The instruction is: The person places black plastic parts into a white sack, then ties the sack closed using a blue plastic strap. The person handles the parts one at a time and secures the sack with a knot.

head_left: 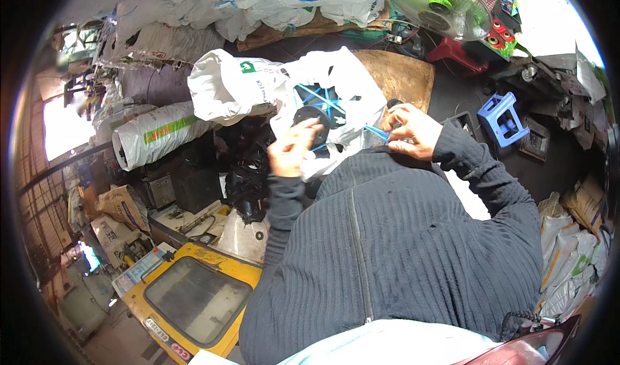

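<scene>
A black round disc-shaped part (320, 114) is at the fingertips of my left hand (292, 149), whose fingers are closed at its near edge. Right beneath it lies an opened white plastic bag (365, 93), with black parts and crossing light-blue strips (310, 95) showing in its mouth. My right hand (413, 132) pinches a slim, pointed blue piece (376, 133) over the bag's right edge. The far end of that piece points left toward the bag. Part of the disc is hidden behind my left fingers.
Another white sack (226, 90) stands open left of the bag, near a rolled white sack (158, 134). Stacked sacks line the back, with a green fan (440, 6) at far right. A blue stool (502, 121) sits right; a yellow-framed machine (145, 294) is at lower left.
</scene>
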{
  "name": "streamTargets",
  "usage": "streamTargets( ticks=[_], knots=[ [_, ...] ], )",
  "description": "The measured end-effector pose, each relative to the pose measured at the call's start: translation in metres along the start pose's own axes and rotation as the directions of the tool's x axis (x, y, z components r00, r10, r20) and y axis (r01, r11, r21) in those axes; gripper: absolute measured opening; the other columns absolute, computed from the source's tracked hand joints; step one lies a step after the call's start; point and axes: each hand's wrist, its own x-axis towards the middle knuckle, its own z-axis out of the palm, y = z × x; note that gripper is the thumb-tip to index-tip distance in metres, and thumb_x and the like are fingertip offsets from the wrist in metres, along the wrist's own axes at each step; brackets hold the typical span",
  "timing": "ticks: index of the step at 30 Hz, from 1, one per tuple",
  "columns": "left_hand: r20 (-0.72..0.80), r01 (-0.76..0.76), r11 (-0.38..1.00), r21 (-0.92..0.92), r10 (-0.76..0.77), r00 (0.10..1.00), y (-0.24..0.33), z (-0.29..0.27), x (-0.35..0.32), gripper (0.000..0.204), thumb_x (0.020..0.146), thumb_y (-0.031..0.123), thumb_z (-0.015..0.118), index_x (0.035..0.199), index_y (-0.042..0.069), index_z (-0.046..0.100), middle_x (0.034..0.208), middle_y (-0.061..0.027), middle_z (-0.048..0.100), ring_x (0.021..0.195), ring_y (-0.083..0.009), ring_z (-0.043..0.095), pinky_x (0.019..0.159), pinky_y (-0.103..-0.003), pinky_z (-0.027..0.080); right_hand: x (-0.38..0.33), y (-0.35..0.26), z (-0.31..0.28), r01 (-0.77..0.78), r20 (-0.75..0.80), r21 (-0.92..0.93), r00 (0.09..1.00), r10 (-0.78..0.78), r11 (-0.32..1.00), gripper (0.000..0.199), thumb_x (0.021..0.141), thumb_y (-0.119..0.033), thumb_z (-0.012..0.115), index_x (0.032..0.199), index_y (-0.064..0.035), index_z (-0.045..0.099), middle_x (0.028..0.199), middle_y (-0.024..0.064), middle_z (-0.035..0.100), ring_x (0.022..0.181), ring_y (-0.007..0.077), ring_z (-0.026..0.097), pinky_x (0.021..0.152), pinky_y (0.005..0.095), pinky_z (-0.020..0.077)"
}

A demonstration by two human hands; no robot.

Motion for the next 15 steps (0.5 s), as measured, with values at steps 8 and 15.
streamTargets(
  ticks=[8,15],
  knots=[
    [-0.044,0.189,0.934,-0.304,-0.212,0.976,-0.071,0.042,0.021,0.022,0.084,0.012,0.057,0.102,-0.002,0.061,0.083,-0.0053,0.066,0.038,-0.0018,0.034,0.036,-0.017,0.024,0.009,-0.011,0.055,-0.124,-0.314,0.087,0.938,0.146,0.988,0.03,0.077,-0.014,0.061,0.053,-0.0047,0.045,0.052,0.01,0.04,0.046,0.0248,0.043,0.044,0.0336,0.0339],
    [0.148,0.013,0.967,-0.253,0.025,0.989,-0.063,0.05,0.008,0.022,0.081,0.005,0.062,0.102,0.0,0.062,0.09,-0.0074,0.065,0.06,-0.0058,0.054,0.051,-0.018,0.043,0.014,-0.045,-0.015,-0.58,0.353,0.407,0.813,0.464,0.706,0.038,0.089,-0.031,0.052,0.062,-0.0047,0.055,0.051,-0.0007,0.047,0.049,0.0088,0.043,0.048,0.0266,0.0366]
  ],
)
